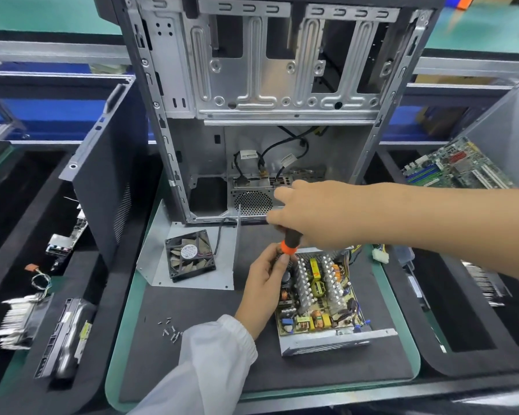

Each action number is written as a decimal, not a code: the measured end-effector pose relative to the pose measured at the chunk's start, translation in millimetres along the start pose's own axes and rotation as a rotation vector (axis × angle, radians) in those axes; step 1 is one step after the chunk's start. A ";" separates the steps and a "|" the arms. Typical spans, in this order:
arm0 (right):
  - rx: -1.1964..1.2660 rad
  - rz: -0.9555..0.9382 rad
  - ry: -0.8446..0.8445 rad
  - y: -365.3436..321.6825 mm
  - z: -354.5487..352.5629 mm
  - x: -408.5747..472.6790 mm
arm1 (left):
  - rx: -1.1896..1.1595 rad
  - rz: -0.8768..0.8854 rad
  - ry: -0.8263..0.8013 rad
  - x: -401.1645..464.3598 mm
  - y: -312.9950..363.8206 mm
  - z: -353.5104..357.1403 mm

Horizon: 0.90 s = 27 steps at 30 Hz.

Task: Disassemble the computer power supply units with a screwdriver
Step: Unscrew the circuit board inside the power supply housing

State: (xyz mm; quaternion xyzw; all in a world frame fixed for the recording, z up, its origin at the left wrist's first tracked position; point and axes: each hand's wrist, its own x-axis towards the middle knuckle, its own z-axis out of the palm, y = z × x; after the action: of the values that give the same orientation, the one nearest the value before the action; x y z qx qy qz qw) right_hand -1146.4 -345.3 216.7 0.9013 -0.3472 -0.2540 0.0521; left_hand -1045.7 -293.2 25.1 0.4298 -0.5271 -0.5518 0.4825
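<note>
green-topped workbench with black foam trays, blue bins behind.

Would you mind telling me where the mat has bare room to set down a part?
The mat is bare in front of the power supply, and left of it between the fan and the screws. Around both hands and the screwdriver it is crowded.

The left hand emerges from a white sleeve with a gathered elastic cuff — the right forearm is bare.
</note>
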 end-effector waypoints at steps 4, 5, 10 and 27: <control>0.087 0.003 0.022 1.0 4.0 -3.0 | -0.007 -0.013 -0.034 -1.4 5.0 -1.2; 0.111 0.026 0.037 1.6 5.6 -2.3 | -0.001 -0.001 -0.049 -0.5 7.0 -5.0; 0.150 0.279 0.112 -4.6 -0.4 -2.3 | 0.062 0.039 -0.098 8.1 9.0 -20.6; -0.091 0.306 0.131 -15.7 -10.6 -5.9 | 0.043 0.046 -0.213 15.3 26.9 -30.7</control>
State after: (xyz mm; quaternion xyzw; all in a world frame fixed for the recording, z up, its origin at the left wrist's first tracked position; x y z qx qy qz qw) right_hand -1135.4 -330.5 224.1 0.8492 -0.4642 -0.1995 0.1534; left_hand -1015.9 -312.9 50.2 0.3667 -0.5971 -0.5716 0.4270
